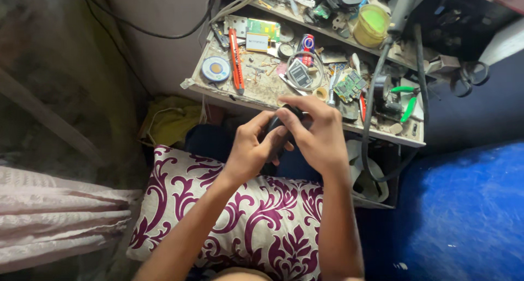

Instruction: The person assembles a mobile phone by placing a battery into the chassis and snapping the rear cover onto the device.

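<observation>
Both my hands hold a small black handheld device [284, 123] above my lap, just in front of a low workbench. My left hand [252, 145] grips it from below and the left, thumb laid over its face. My right hand [317, 132] wraps over its top and right side, fingers curled across it. Most of the device is hidden by my fingers, so its exact kind is unclear.
The cluttered workbench [218, 93] carries an orange utility knife [236, 61], a round solder spool [215, 69], green circuit boards [350, 85], green-handled pliers [406, 102] and a yellow tub [372, 25]. A thick black cable [369, 122] hangs over its edge. A maroon-patterned pillow [256, 221] lies on my lap.
</observation>
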